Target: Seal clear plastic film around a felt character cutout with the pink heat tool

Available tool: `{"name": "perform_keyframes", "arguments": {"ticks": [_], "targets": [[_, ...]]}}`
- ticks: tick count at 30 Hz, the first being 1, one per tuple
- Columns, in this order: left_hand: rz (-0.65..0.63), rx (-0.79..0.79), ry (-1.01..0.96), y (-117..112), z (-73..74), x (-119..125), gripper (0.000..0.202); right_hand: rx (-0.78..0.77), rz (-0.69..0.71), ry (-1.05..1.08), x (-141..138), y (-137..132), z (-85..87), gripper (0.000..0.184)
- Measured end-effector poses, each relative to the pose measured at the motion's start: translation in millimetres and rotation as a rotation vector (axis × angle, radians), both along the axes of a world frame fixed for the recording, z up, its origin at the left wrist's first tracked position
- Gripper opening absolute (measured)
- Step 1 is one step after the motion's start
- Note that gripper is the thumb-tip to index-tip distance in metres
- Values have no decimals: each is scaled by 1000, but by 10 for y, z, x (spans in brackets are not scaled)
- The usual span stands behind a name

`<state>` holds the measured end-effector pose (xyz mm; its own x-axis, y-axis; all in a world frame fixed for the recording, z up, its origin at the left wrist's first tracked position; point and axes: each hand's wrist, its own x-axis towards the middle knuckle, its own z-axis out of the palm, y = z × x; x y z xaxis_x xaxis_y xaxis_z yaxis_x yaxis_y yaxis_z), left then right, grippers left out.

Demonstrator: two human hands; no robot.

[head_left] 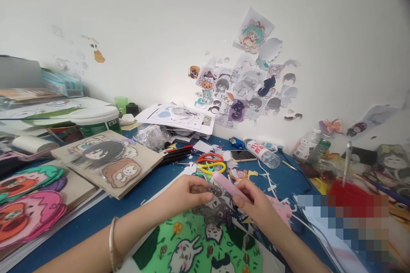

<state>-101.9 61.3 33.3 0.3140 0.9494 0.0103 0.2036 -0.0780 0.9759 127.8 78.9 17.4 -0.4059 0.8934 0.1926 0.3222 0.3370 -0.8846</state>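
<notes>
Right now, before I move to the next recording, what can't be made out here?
All in the head view:
Near end of the pink tool: hidden by the right hand.
Whether the left hand grips the grey picture: overlapping fingers obscure contact.
Lower part of the green drawing: cut off by the bottom edge.
Lower part of the red container: covered by pixelation.

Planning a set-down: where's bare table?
Blue table shows between the left forearm and the wooden board, and right of the white cable, this side of the lying bottle. Crowded: around the scissors and phone, and between left hand and right hand.
</notes>
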Motion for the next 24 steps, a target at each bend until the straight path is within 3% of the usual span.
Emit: {"name": "perform_keyframes", "arguments": {"ticks": [5,10,15,24], "targets": [[-113,-260,-381,20,7,-52,38,-50,-126,163,24,72,-35,41],[-132,-253,-553,-10,-67,56,33,-219,-59,348,-15,80,-32,44],[-141,-194,-512,-27,-42,51,29,-454,96,418,-61,-46,96,40],[-62,-143,-430,-37,10,44,34,-219,-171,284,-108,-94,102,45]]}}
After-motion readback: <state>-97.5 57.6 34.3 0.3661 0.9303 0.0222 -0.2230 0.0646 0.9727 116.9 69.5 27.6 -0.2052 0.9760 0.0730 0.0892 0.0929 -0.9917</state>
